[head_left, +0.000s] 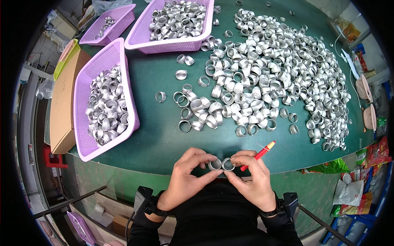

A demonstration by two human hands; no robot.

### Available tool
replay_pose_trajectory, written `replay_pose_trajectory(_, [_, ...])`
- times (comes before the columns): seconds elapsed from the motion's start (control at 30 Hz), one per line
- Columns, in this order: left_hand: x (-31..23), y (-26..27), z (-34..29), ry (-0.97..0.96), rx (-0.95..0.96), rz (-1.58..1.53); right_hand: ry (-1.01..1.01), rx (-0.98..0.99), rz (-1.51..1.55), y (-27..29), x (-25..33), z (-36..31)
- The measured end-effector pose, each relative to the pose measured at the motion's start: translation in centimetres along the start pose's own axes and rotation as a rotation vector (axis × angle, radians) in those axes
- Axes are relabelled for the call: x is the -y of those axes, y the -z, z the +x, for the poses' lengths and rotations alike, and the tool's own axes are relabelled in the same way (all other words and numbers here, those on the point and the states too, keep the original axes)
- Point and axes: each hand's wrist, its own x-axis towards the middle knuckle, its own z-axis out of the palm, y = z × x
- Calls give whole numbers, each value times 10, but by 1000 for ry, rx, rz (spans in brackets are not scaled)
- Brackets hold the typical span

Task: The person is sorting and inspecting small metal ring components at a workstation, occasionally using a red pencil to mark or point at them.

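1. In the head view, a green table (152,135) is being covered across its right half by a broad heap of silvery metal rings (283,69), while a few loose rings (160,96) are being spread over its middle.
2. At the near edge of the green table, one ring (214,164) is being pinched between the thumb and fingers of the left hand (191,172); the grip is being kept closed on it.
3. Just beside it, over the same edge of the table, a second ring (228,164) is being clamped between the thumb and fingertips of the right hand (254,180). The two rings are being held side by side, apparently touching.
4. A red marking stick (258,155) with a yellow end is also being gripped among the right hand's fingers, slanting up toward the table's right side.
5. On the left of the table, a purple basket (129,94) is being filled with rings; at the table's far side, a second purple basket (168,45) is being filled likewise, and a smaller purple basket (119,28) is being only partly filled.
6. The table's left edge is being lined by a cardboard box (61,110). Beyond its near left corner, floor space is being taken by a red stool (53,158).
7. To the right of the table, the green floor (312,184) is being bordered by colourful packets (377,153) and a whitish bag (348,192).
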Motion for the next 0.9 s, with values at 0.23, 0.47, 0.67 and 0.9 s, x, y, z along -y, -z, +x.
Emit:
replay_pose_trajectory(0.23, [7, 2, -1, 803, 296, -1461, 61, 6, 211, -7, 9, 12])
replay_pose_trajectory(0.47, [16, 39, 17, 575, -34, -1010, -50, -248, -339, 4, -33, 29])
replay_pose_trajectory(0.67, [40, 67, 30, 497, -110, -610, 119, -154, -370, -3, -34, 29])
replay_pose_trajectory(0.9, [38, 39, 33, 134, -133, 576, -24, -7, -253, 10, -26, -3])
